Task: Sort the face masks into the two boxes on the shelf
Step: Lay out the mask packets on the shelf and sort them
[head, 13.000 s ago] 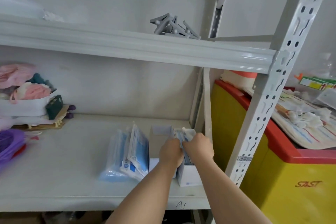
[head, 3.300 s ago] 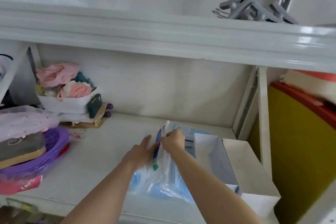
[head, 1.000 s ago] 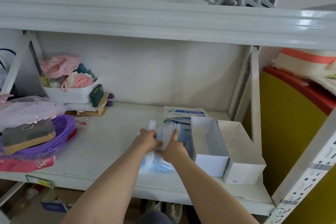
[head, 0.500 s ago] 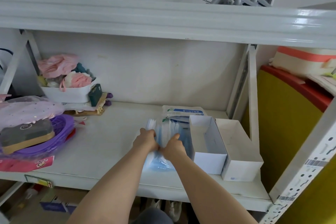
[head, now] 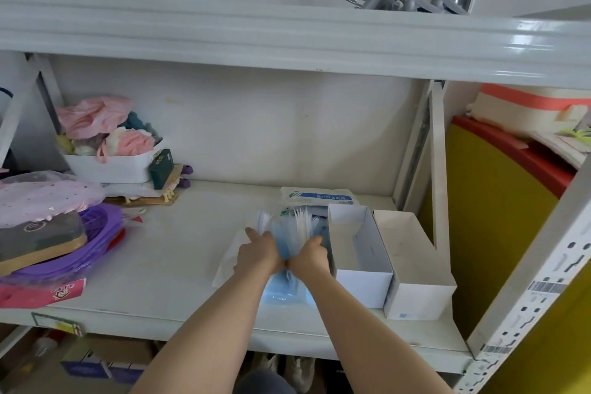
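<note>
Pale blue masks (head: 281, 288), two white boxes (head: 364, 285), purple basket (head: 96, 233).

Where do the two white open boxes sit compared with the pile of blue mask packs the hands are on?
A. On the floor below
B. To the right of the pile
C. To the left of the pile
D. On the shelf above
B: the two white boxes stand side by side on the shelf, right of the mask packs under the left hand and right hand.
</note>
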Tool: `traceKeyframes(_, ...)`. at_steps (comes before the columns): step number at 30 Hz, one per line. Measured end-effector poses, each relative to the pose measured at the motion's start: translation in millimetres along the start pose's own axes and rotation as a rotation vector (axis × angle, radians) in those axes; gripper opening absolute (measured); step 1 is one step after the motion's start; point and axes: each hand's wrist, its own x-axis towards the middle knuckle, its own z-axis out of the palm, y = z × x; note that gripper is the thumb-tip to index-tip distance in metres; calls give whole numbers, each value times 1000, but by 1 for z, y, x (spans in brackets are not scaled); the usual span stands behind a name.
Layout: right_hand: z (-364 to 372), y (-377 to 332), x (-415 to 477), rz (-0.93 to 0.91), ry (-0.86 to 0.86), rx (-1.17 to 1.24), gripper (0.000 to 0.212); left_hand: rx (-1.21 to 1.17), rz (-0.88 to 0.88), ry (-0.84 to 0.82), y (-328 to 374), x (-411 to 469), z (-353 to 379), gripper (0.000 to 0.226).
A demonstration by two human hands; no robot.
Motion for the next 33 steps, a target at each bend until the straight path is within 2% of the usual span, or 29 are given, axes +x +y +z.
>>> traceKeyframes(4, -18, -7, -5, -72, 74, 34, 67, 4, 9, -2, 2, 0, 2, 101)
traceKeyframes(7, -48, -15, -18, -198, 151, 284, 50, 15, 21, 6, 1, -2, 5, 104)
traceKeyframes(11, -118, -11, -24, -185, 312, 572, 37, 56, 64, 20, 0, -2, 6, 101)
traceKeyframes(14, -173, 17, -31, -200, 463, 547, 42, 48, 66, 21, -2, 0, 6, 101)
traceKeyframes(17, -193, 62, -39, -174, 541, 435, 46, 33, 58, 21, -2, 1, 5, 103)
traceKeyframes(21, -179, 107, -30, -87, 481, 340, 51, 50, 33, -3, -1, 1, 4, 104)
traceKeyframes(26, -170, 118, -8, -47, 435, 280, 52, 53, 32, 6, -2, 1, 4, 99)
traceKeyframes(33, -172, 109, 16, 143, 135, 108, 51, 50, 56, 19, -4, -2, 3, 94)
